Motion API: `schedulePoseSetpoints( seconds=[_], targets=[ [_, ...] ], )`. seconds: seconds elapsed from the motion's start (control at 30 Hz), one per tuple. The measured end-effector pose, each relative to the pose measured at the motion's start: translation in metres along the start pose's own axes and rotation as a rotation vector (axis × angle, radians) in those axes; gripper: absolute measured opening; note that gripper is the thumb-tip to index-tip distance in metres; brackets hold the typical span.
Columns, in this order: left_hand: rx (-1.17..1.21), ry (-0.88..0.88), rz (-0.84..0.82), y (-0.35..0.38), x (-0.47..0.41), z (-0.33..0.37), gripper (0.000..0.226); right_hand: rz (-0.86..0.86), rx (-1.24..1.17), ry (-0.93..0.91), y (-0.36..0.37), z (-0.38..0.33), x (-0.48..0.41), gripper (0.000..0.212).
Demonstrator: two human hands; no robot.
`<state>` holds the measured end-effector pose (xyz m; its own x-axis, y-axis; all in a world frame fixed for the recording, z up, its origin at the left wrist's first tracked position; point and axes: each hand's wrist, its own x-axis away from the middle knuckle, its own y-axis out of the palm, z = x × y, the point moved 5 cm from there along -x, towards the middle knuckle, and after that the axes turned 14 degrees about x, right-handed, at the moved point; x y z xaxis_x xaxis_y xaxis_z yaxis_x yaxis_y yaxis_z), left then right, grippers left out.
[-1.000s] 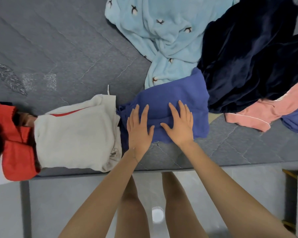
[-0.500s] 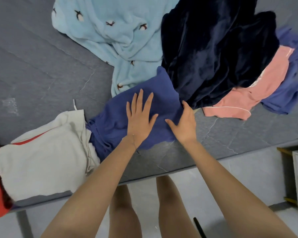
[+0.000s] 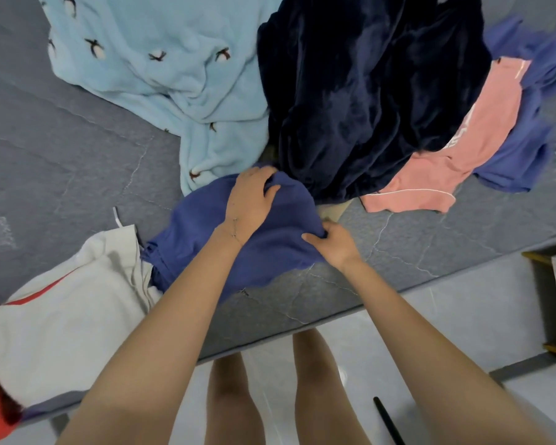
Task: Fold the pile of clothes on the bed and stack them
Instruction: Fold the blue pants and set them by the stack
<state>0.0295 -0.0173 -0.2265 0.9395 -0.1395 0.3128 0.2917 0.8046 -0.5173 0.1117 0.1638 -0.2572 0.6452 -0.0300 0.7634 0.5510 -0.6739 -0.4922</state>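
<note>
While the white folded garment (image 3: 61,319) lies finished at the left end of the bed (image 3: 61,139), its right side touches the purple-blue garment (image 3: 270,255), so any fold swung that way could nudge it open. The purple-blue garment lies flat near the bed's front edge, in the middle of the view. The left hand (image 3: 251,200) has its fingers curled round the far edge, right where the cloth meets the light blue fleece (image 3: 161,75) and the navy garment (image 3: 366,91). The likeliest slip is here: the fingers may have caught some navy fabric along with the edge, and lifting would then drag the unfolded heap forward. The right hand (image 3: 334,244) pinches the right-hand edge, nearer the person. Because the two grips sit at different depths, the flap could come over skewed and leave a crooked fold. A hard pull might also slide the lower layers toward the bed's edge. The pink garment (image 3: 446,175), partly under the navy one, would shift with it.
</note>
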Motion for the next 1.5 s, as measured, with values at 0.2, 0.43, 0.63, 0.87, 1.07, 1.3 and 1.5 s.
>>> schedulePoseSetpoints(
  seconds=[0.2, 0.43, 0.63, 0.87, 1.07, 1.3, 1.5],
  targets=[
    [0.214, 0.012, 0.178, -0.020, 0.000, 0.020, 0.006, 0.219, -0.231, 0.004, -0.026, 0.005, 0.015, 0.022],
    [0.532, 0.069, 0.327, -0.032, -0.016, 0.063, 0.008, 0.380, -0.429, -0.027, -0.036, -0.015, 0.025, 0.032],
    [0.580, -0.042, 0.391, -0.055, 0.017, 0.019, 0.006, 0.287, -0.378, -0.128, -0.010, -0.043, 0.037, 0.011],
    [0.519, -0.119, 0.445, -0.128, 0.084, -0.064, 0.018, -0.035, -0.285, -0.303, 0.068, -0.095, 0.062, 0.029],
    [0.369, -0.204, 0.499, -0.169, 0.129, -0.119, 0.015, -0.135, -0.051, -0.385, 0.139, -0.118, 0.082, 0.028],
    [0.083, -0.164, 0.358, -0.160, 0.153, -0.142, 0.032, -0.225, 0.191, -0.378, 0.182, -0.124, 0.092, 0.033],
    [-0.184, -0.198, 0.227, -0.133, 0.173, -0.134, 0.049, 0.172, 0.188, -0.306, 0.149, -0.109, 0.084, 0.042]
  ],
)
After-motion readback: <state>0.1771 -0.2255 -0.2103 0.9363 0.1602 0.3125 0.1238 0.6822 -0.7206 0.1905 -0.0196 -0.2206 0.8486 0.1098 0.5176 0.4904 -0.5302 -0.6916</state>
